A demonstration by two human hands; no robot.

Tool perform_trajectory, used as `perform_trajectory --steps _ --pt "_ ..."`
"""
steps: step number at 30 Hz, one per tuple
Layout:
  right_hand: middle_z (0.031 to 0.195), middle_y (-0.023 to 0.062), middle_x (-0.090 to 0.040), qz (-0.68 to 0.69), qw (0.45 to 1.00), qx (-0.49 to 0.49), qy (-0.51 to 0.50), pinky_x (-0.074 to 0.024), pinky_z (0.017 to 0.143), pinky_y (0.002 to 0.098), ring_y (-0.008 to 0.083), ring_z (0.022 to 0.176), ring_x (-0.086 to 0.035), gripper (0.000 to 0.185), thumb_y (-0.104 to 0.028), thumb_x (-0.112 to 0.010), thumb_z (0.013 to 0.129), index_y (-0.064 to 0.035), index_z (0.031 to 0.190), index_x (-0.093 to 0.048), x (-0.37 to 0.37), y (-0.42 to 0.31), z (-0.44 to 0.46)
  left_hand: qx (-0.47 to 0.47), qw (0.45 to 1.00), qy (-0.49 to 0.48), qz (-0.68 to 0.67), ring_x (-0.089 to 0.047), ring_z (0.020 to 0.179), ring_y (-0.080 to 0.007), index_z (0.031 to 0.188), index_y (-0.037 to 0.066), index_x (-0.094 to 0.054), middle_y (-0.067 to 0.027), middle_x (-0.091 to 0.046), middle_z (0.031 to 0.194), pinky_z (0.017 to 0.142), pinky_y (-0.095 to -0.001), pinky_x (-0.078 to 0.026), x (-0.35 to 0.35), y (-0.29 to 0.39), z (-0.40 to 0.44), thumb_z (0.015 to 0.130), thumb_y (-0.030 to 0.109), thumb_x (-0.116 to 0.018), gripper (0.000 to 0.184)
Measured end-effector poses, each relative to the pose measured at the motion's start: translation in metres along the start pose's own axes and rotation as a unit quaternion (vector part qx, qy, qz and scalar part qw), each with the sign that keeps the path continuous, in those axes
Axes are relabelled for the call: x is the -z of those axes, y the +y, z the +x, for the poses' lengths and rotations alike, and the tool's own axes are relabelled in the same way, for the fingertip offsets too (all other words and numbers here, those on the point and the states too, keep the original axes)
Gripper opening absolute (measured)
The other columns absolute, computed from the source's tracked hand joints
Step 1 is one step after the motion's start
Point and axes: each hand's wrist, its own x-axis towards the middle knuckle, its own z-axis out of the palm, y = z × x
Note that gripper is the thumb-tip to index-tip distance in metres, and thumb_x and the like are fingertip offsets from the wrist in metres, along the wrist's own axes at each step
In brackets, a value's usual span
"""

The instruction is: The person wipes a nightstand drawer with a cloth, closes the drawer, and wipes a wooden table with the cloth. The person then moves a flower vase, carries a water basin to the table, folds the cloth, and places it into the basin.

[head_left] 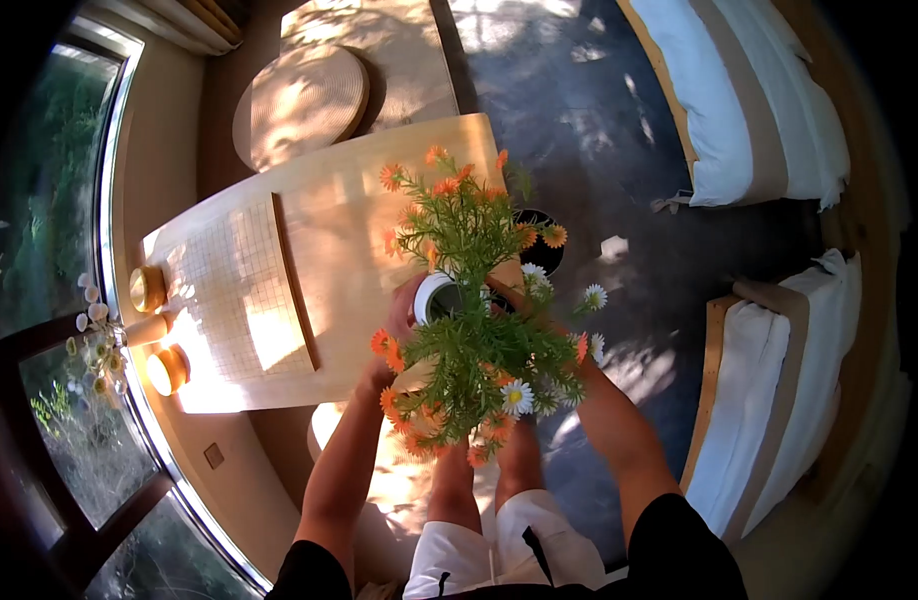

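A white round vase point(426, 298) with a dark opening stands out in front of me, near the edge of the wooden table point(349, 200). My left hand point(405, 308) is wrapped round the vase's left side. Orange and white flowers with green stems point(464, 355) spread above and around the vase and cover much of it. My right hand point(509, 296) is at the right of the vase, mostly behind the leaves; its fingers and what they touch are hidden.
A Go board point(234, 290) lies on the table, with two wooden bowls point(147, 288) point(166, 371) beyond it. A dark round container point(541, 262) is beside the table's edge. Woven cushions point(304, 100), white-covered beds point(769, 390) and a window point(54, 200) surround it.
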Motion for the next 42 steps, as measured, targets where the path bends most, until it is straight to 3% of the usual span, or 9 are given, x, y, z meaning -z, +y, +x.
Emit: perform_trajectory --steps 10,18,20,26,30,32,34,37,42 --pt "0.156 0.0089 -0.044 0.165 0.980 -0.047 0.104 -0.0443 0.109 0.0316 0.0175 0.136 -0.048 0.057 -0.016 -0.059 0.104 -0.0096 0.157 -0.038 0.076 -0.233 -0.133 -0.243 0.968 0.029 0.056 -0.055 0.120 -0.0373 0.139 -0.003 -0.050 -0.0214 -0.057 0.134 0.102 -0.0483 -0.047 -0.118 0.246 0.005 0.072 0.032 -0.092 0.086" --pt "0.154 0.0087 -0.045 0.394 0.890 0.047 0.224 -0.0454 0.109 0.0350 0.0192 0.135 -0.049 0.054 -0.022 -0.057 0.106 -0.0107 0.156 -0.039 0.174 -0.328 -0.251 -0.221 0.969 -0.076 -0.080 -0.060 0.116 -0.0290 0.136 -0.002 -0.044 -0.0157 -0.058 0.125 0.100 -0.0457 -0.048 -0.270 0.397 0.022 0.075 0.023 -0.089 0.080" --pt "0.153 0.0087 -0.046 0.405 0.875 0.087 0.251 -0.0456 0.110 0.0359 0.0197 0.135 -0.049 0.053 -0.024 -0.056 0.106 -0.0109 0.155 -0.040 0.214 -0.340 -0.281 -0.053 0.964 -0.184 -0.186 -0.057 0.120 -0.0277 0.141 -0.002 -0.037 -0.0148 -0.054 0.129 0.103 -0.0435 -0.048 -0.309 0.434 0.027 0.079 0.020 -0.087 0.083" --pt "0.148 0.0069 -0.049 0.013 0.862 0.072 0.502 -0.0481 0.103 0.0393 0.0203 0.127 -0.053 0.053 -0.030 -0.058 0.106 -0.0083 0.152 -0.041 0.337 -0.358 -0.363 -0.059 0.972 -0.169 -0.153 -0.052 0.132 -0.0305 0.155 0.010 -0.027 -0.0161 -0.048 0.143 0.099 -0.0425 -0.054 -0.445 0.504 0.044 0.078 0.024 -0.091 0.101" --pt "0.142 0.0085 -0.054 -0.054 0.852 0.000 0.521 -0.0466 0.102 0.0415 0.0242 0.124 -0.055 0.061 -0.038 -0.067 0.100 -0.0068 0.147 -0.045 0.402 -0.376 -0.417 -0.025 0.959 -0.217 -0.179 -0.057 0.127 -0.0305 0.156 0.009 -0.028 -0.0184 -0.046 0.147 0.091 -0.0403 -0.060 -0.535 0.550 0.055 0.080 0.022 -0.089 0.099" --pt "0.126 0.0128 -0.063 -0.240 0.765 0.156 0.577 -0.0481 0.096 0.0426 0.0305 0.114 -0.061 0.041 -0.029 -0.068 0.099 -0.0032 0.129 -0.059 0.427 -0.383 -0.432 -0.032 0.960 -0.204 -0.189 -0.060 0.123 -0.0301 0.156 0.008 -0.029 -0.0191 -0.047 0.147 0.088 -0.0392 -0.061 -0.579 0.564 0.065 0.081 0.021 -0.088 0.096" --pt "0.123 0.0179 -0.063 -0.292 0.742 0.108 0.593 -0.0475 0.095 0.0482 0.0381 0.109 -0.062 0.037 -0.029 -0.066 0.099 -0.0048 0.126 -0.060 0.457 -0.384 -0.444 -0.044 0.950 -0.217 -0.219 -0.063 0.119 -0.0293 0.156 0.007 -0.028 -0.0184 -0.052 0.142 0.089 -0.0401 -0.060 -0.616 0.591 0.070 0.083 0.018 -0.087 0.095" --pt "0.116 0.0220 -0.061 -0.457 0.588 0.094 0.661 -0.0469 0.086 0.0550 0.0434 0.103 -0.056 0.027 -0.028 -0.058 0.102 -0.0070 0.118 -0.062 0.499 -0.409 -0.456 -0.033 0.947 -0.213 -0.239 -0.060 0.122 -0.0283 0.155 0.006 -0.028 -0.0180 -0.054 0.140 0.090 -0.0403 -0.060 -0.674 0.631 0.078 0.084 0.017 -0.086 0.092" --pt "0.122 0.0230 -0.059 -0.493 0.522 0.044 0.695 -0.0467 0.089 0.0539 0.0456 0.109 -0.054 0.034 -0.031 -0.051 0.105 -0.0079 0.128 -0.060 0.613 -0.418 -0.463 -0.096 0.949 -0.186 -0.235 -0.051 0.133 -0.0304 0.154 0.002 -0.027 -0.0197 -0.047 0.146 0.105 -0.0421 -0.050 -0.788 0.657 0.157 0.080 0.025 -0.089 0.099"
